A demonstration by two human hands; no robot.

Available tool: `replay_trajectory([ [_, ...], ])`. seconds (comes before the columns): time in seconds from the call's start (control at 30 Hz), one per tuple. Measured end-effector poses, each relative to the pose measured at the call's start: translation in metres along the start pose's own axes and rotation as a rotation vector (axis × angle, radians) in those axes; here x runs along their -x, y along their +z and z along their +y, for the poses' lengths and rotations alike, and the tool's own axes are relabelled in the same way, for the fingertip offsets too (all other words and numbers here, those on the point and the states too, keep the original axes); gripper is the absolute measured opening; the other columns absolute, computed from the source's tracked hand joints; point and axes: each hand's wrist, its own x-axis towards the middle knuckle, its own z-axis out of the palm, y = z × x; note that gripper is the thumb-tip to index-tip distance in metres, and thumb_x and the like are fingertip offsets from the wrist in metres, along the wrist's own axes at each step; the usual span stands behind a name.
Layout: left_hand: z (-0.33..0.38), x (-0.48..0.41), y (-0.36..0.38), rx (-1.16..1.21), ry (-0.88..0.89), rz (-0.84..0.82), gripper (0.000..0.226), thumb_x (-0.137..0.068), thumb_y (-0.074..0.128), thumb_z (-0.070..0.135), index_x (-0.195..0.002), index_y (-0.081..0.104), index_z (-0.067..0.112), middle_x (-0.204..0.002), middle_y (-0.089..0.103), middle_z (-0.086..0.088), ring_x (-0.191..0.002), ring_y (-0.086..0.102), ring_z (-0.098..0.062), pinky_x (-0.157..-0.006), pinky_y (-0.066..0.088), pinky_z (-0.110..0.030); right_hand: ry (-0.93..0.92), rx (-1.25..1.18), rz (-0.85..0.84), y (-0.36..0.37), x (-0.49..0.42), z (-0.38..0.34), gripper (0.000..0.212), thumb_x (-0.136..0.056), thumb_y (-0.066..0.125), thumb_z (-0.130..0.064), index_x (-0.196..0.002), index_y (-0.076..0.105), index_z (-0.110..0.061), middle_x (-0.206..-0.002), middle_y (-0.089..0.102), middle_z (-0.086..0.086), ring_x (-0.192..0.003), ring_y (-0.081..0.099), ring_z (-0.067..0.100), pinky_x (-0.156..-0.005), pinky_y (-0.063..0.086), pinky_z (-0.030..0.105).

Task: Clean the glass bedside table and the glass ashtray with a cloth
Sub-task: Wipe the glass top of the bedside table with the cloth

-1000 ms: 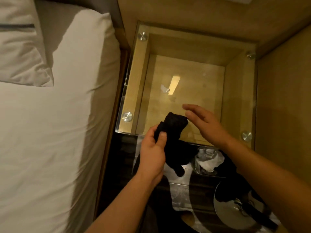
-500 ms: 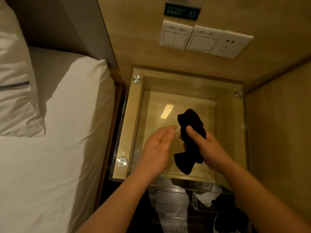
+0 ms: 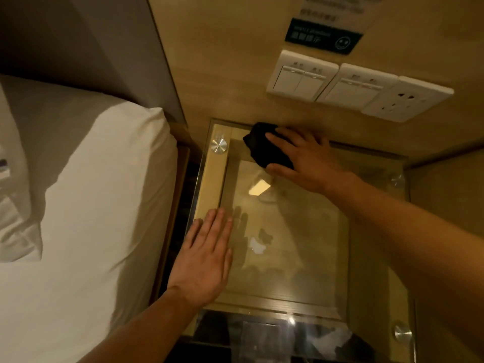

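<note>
Glossy glass table (image 3: 301,244), seemingly matt cloth (image 3: 264,149)

Dim, warm yellow light; a bright rectangular reflection lies on the glass table top (image 3: 301,231), with glare at its near edge. Soft shadow crosses the white bed (image 3: 91,231); the wall sign (image 3: 323,35) is blurred; lines bend near the edges.

There is a single camera, worn on my head. It looks steeply down and a little forward onto the glass bedside table (image 3: 309,258), near enough that the table top fills the middle and right of the view. The wide lens also catches the bed (image 3: 91,205) left of the table and the wall switches (image 3: 301,77) beyond its far edge
</note>
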Motion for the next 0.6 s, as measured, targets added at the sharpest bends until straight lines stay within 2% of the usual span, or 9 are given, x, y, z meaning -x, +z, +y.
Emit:
replay_trajectory([
  [0.07,0.001,-0.001,0.001,0.004,-0.009,-0.013,0.066,-0.109,0.021,0.042,-0.166,0.011,0.011,-0.176,0.002,-0.011,-0.163,-0.002,-0.025,-0.128,0.008,-0.051,-0.082,0.048,0.005,0.012,-0.003,0.004,0.073,-0.096,0.020,-0.077,-0.161,0.016,-0.045,-0.171,0.021,-0.009,-0.158,0.014,0.023,-0.119,0.017,0.053],
  [0.17,0.002,-0.003,-0.001,-0.002,-0.025,-0.037,0.067,-0.108,0.022,0.042,-0.166,0.010,0.011,-0.176,0.000,-0.012,-0.163,-0.002,-0.025,-0.127,0.008,-0.052,-0.182,0.057,-0.018,0.021,-0.016,0.010,0.069,-0.100,0.018,-0.073,-0.162,0.006,-0.045,-0.172,0.006,-0.014,-0.159,0.004,0.015,-0.121,0.014,0.046],
  [0.27,0.002,-0.003,-0.002,-0.018,-0.012,-0.013,0.067,-0.106,0.025,0.041,-0.165,0.017,0.008,-0.174,0.010,-0.014,-0.162,0.007,-0.029,-0.126,0.013,-0.053,-0.270,-0.012,-0.028,0.021,-0.032,0.014,0.065,-0.102,0.018,-0.071,-0.161,0.000,-0.049,-0.172,-0.001,-0.018,-0.158,-0.001,0.008,-0.119,0.014,0.041],
  [0.37,0.002,-0.003,0.000,-0.029,-0.008,0.010,0.067,-0.106,0.027,0.040,-0.164,0.020,0.008,-0.174,0.013,-0.014,-0.162,0.010,-0.028,-0.126,0.014,-0.053,-0.323,-0.074,-0.023,0.022,-0.041,0.012,0.062,-0.103,0.018,-0.070,-0.159,0.001,-0.052,-0.171,0.000,-0.020,-0.158,-0.001,0.006,-0.115,0.013,0.039],
  [0.47,0.002,-0.003,0.003,-0.037,-0.009,0.018,0.067,-0.106,0.026,0.040,-0.165,0.019,0.009,-0.175,0.011,-0.013,-0.162,0.008,-0.027,-0.127,0.013,-0.053,-0.321,-0.061,0.012,0.029,-0.040,0.010,0.057,-0.106,0.019,-0.065,-0.159,0.006,-0.052,-0.172,0.004,-0.019,-0.159,0.000,0.008,-0.117,0.015,0.044],
  [0.6,0.002,-0.002,0.005,-0.057,-0.013,0.023,0.068,-0.106,0.024,0.041,-0.166,0.015,0.010,-0.176,0.008,-0.012,-0.163,0.004,-0.025,-0.128,0.012,-0.052,-0.318,-0.089,-0.004,0.029,-0.033,0.008,0.055,-0.106,0.018,-0.063,-0.160,0.012,-0.051,-0.172,0.008,-0.019,-0.159,0.000,0.009,-0.121,0.011,0.047],
])
